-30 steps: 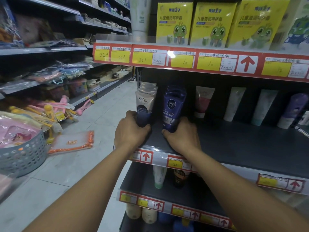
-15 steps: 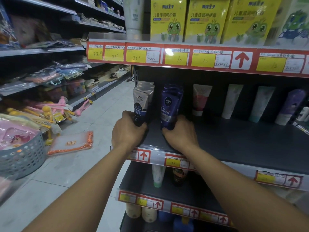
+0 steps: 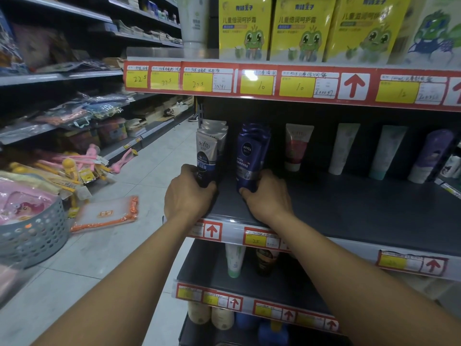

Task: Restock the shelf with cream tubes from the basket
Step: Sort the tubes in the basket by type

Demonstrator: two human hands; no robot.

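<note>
Looked like the lining-up step: left hand [image 3: 189, 196] had its grip wrapped round the base of the silver-and-navy Softto tube [image 3: 207, 158], right hand [image 3: 268, 196] closed on the dark blue Nivea tube [image 3: 250, 158], both upright on the dark shelf [image 3: 349, 211]. Next move probably letting go and heading back to the grey perforated basket [image 3: 32, 233], way off left of both grips. Nothing blocking; pink tube [image 3: 296, 148] stood just right.

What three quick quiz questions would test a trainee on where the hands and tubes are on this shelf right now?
1. True or false: the left hand grips the base of the Softto tube.
2. Which tube does the right hand hold? A) pink tube B) Nivea tube C) purple tube
3. Fill in: both held tubes stand ____ on the shelf.

Key: 1 true; 2 B; 3 upright.
</note>
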